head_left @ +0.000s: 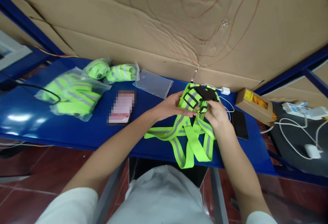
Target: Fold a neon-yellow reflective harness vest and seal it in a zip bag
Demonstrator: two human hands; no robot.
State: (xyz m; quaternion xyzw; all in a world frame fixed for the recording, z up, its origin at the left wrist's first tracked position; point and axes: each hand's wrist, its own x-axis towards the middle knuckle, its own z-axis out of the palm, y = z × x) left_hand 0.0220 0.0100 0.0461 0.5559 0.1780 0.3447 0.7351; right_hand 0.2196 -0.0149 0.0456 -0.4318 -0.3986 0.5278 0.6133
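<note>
Hands at work on a reflective strap vest (pixel 188 128), seen from my head camera. My left hand (pixel 170 107) has its fingers closed on the neon-yellow webbing just left of a black rectangular buckle (pixel 191 100); my right hand (pixel 217 113) pinches the black plastic fitting (pixel 206 94) at the vest's upper end, fingers together around it. The vest lies partly on the blue table (pixel 30 114), its top lifted between my two hands, its loose grey-striped loops trailing off the near edge toward my body. As I judge it, the straps are untangled but not yet folded: bagged vests (pixel 71 94) and two rolled ones (pixel 112 71) sit well apart to the left, an empty clear bag (pixel 153 83) lies beyond my left hand, so folding and bagging remain. A phone (pixel 122 107) rests beside my left forearm, a cardboard box (pixel 255 104) to the right.
</note>
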